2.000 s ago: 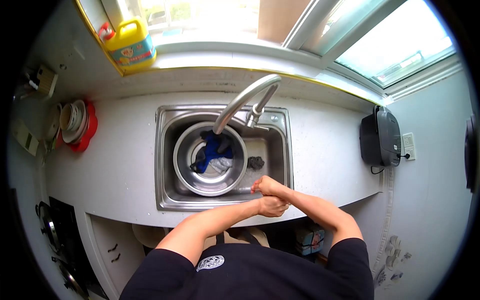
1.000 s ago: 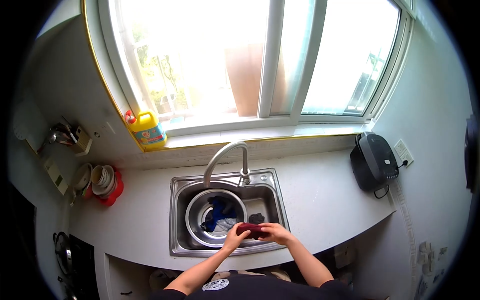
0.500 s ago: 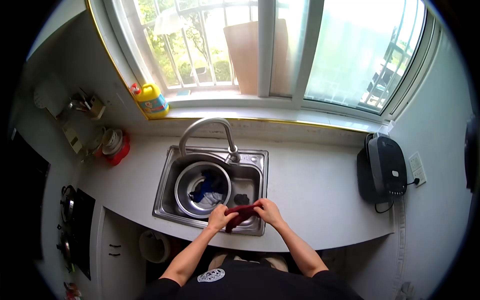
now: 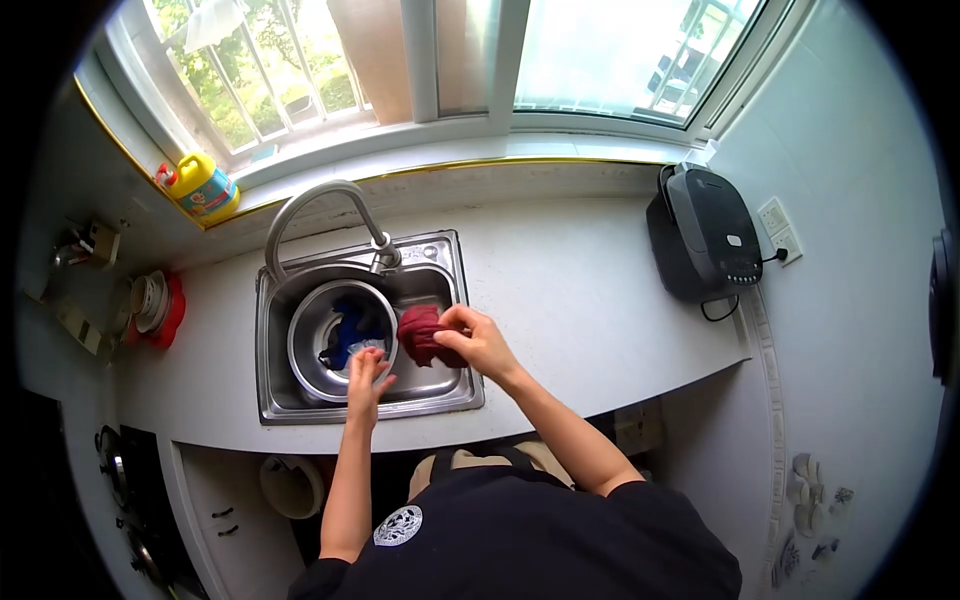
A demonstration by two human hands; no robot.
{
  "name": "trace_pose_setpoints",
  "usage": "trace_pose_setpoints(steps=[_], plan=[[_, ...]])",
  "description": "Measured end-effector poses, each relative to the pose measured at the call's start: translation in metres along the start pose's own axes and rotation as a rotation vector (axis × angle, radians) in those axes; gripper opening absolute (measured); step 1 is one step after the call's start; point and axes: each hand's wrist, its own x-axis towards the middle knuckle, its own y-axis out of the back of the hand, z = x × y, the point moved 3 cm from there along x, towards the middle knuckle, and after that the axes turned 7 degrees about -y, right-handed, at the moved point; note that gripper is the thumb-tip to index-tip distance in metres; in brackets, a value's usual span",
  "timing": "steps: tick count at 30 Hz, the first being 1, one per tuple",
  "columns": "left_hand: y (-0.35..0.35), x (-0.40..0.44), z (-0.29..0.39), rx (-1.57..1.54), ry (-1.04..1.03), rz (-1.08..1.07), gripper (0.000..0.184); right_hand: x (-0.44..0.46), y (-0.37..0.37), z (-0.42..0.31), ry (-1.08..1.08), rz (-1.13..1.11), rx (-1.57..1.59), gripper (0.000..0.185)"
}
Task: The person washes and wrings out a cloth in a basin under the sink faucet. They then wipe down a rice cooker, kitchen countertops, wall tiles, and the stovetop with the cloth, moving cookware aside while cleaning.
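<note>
Left hand (image 4: 366, 385), fingers now released, is hovering at the edge of the basin (image 4: 308, 325); right hand (image 4: 478, 342) alone is grasping maroon cloth (image 4: 422, 337).

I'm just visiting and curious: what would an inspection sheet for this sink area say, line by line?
Surface: pale countertop around a steel sink
Things: dark red cloth above the sink; blue cloth inside the metal basin
Clutter: stacked bowls at left; yellow pump jug on the windowsill
Grippers: bare hands instead; right hand pinches the dark red cloth, left hand is open, holding nothing visible
Cables: black plug in the wall socket beside the rice cooker
Surroundings: barred window beyond the tap
</note>
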Motion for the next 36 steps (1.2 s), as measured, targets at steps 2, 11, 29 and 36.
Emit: trace_pose_setpoints(steps=[2, 11, 29, 36], plan=[[-0.024, -0.011, -0.016, -0.402, 0.349, -0.34, 0.07, -0.001, -0.027, 0.004, 0.014, -0.152, -0.1, 0.019], [-0.036, -0.019, -0.055, -0.779, 0.372, -0.457, 0.059, -0.02, -0.108, 0.074, -0.666, -0.994, 1.519, 0.073], [-0.316, -0.072, 0.003, 0.796, -0.819, -0.705, 0.043, -0.069, 0.181, 0.089, -0.268, 0.189, 1.15, 0.035], [-0.341, 0.022, -0.102, 1.138, -0.581, -0.619, 0.045, -0.219, 0.505, -0.017, 0.257, 1.083, 0.304, 0.037]])
